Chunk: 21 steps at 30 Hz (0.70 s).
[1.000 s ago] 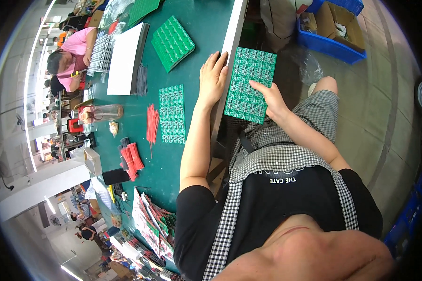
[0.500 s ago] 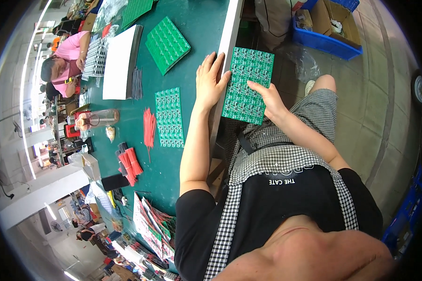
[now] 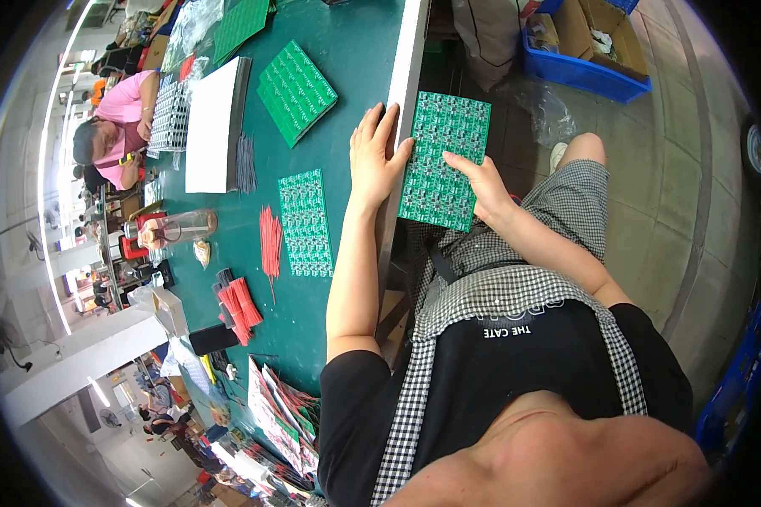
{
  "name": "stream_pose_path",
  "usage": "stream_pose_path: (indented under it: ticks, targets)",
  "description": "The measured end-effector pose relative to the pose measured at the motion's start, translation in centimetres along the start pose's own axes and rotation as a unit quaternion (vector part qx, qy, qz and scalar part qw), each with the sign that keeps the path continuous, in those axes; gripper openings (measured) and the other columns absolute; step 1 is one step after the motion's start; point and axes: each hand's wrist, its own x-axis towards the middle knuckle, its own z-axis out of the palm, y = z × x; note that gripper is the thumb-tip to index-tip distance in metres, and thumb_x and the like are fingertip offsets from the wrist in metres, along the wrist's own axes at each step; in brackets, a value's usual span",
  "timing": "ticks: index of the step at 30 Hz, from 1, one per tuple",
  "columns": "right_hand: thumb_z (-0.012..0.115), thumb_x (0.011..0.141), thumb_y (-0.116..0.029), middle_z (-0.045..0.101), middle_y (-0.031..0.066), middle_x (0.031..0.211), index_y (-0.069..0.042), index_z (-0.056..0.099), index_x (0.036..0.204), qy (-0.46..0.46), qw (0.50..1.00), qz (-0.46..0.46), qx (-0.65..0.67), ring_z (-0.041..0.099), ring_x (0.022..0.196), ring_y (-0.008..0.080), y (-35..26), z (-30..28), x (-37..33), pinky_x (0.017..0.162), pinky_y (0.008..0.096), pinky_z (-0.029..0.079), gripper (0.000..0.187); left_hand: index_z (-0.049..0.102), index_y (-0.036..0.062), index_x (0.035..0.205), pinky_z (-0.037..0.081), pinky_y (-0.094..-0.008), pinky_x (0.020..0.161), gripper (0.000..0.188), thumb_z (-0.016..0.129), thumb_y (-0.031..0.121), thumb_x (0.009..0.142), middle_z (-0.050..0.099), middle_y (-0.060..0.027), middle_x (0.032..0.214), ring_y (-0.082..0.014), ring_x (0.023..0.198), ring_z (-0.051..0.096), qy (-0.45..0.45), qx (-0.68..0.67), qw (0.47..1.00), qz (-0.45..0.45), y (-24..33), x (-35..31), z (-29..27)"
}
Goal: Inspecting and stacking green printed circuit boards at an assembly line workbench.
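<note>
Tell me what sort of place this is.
Probably an electronics assembly workshop: the right hand holds a component-covered green circuit board, red wires lie on the green bench, and a person in pink is at its far side.

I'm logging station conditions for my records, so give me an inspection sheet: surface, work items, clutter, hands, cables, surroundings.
Surface: green tabletop with a pale edge strip.
Work items: held circuit-board panel just off the table edge; lying circuit-board panel flat on the tabletop; green board stack beyond.
Clutter: clear bottle, black phone-like slab.
Hands: left hand spread on the table edge, thumb close to the held panel; right hand grips that panel, thumb on its face.
Cables: loose red wire-like strands beside the lying panel; red bunch nearby.
Surroundings: blue crate with cardboard on the floor; co-worker in pink across the table.
</note>
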Motion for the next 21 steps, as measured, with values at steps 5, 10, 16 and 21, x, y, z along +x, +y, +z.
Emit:
stream_pose_path:
  ticks: [5, 10, 16, 21]
  targets:
    - [0.058, 0.085, -0.011, 0.064, 0.0100, 0.098, 0.002, 0.058, 0.104, -0.005, 1.000, -0.006, -0.005, 0.063, 0.084, 0.0166, -0.4, 0.1, 0.3, 0.074, 0.0309, 0.053, 0.023, 0.046, 0.0118, 0.129, 0.022, -0.0425, 0.105, 0.053, 0.059, 0.029, 0.081, 0.039, -0.0152, 0.135, -0.0315, 0.127, 0.033, 0.000, 0.001, 1.000, 0.008, 0.0, 0.0, 0.0]
    - [0.058, 0.085, -0.010, 0.064, 0.0098, 0.097, 0.002, 0.058, 0.104, -0.013, 1.000, 0.006, 0.012, 0.063, 0.085, 0.0166, -0.6, 0.4, 0.5, 0.075, 0.0310, 0.053, 0.023, 0.046, 0.0115, 0.129, 0.023, -0.0419, 0.104, 0.052, 0.059, 0.027, 0.081, 0.039, -0.0155, 0.135, -0.0316, 0.126, 0.034, -0.002, -0.014, 1.000, 0.002, -0.1, 0.0, 0.0]
    - [0.058, 0.085, -0.010, 0.063, 0.0098, 0.099, 0.001, 0.057, 0.105, -0.006, 1.000, 0.000, 0.014, 0.063, 0.087, 0.0171, -0.3, -0.3, 0.6, 0.076, 0.0323, 0.052, 0.024, 0.045, 0.0116, 0.129, 0.023, -0.0423, 0.104, 0.053, 0.060, 0.027, 0.080, 0.040, -0.0161, 0.134, -0.0320, 0.126, 0.033, -0.001, -0.005, 1.000, 0.001, 0.3, -0.1, -0.2]
    - [0.058, 0.085, -0.010, 0.063, 0.0102, 0.099, 0.001, 0.058, 0.105, -0.009, 1.000, 0.004, 0.023, 0.063, 0.087, 0.0176, -0.3, -0.3, 0.7, 0.076, 0.0325, 0.053, 0.023, 0.045, 0.0118, 0.130, 0.024, -0.0424, 0.104, 0.054, 0.061, 0.027, 0.080, 0.039, -0.0161, 0.134, -0.0328, 0.126, 0.033, -0.005, 0.006, 1.000, 0.002, 0.2, -0.1, -0.1]
